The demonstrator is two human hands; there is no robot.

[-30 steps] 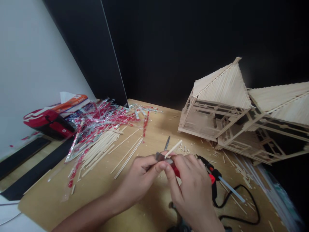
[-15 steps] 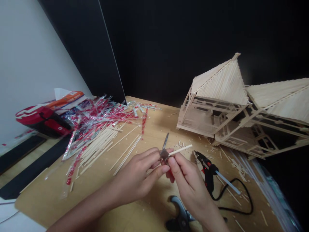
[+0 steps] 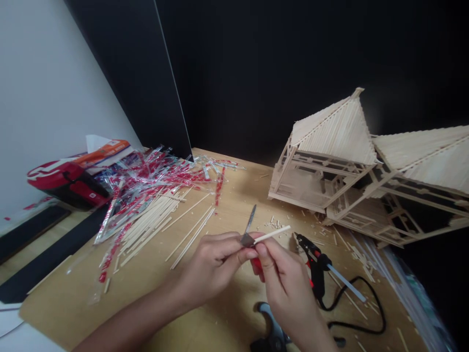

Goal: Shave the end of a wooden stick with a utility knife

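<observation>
My left hand (image 3: 214, 264) and my right hand (image 3: 287, 283) meet fingertip to fingertip over the wooden tabletop (image 3: 73, 303). The left thumb and fingers pinch the grey base of a small knife (image 3: 249, 225), whose blade points up and away. A bit of its red handle shows between the hands. My right hand is closed on a short wooden stick (image 3: 274, 234) that juts to the right, its near end touching the blade's base.
A black and red glue gun (image 3: 315, 266) with its cord (image 3: 366, 318) lies right of my hands. A black-handled tool (image 3: 271, 335) lies at the bottom edge. Two stick-built model houses (image 3: 330, 156) stand at the right. Loose sticks (image 3: 154, 220), red wrappers (image 3: 146, 178) and a red bag (image 3: 69, 183) fill the left.
The stick has tilted from steep to nearly level, pointing right. My hands have shifted slightly, uncovering the glue gun and the black-handled tool. Both keep their grip.
</observation>
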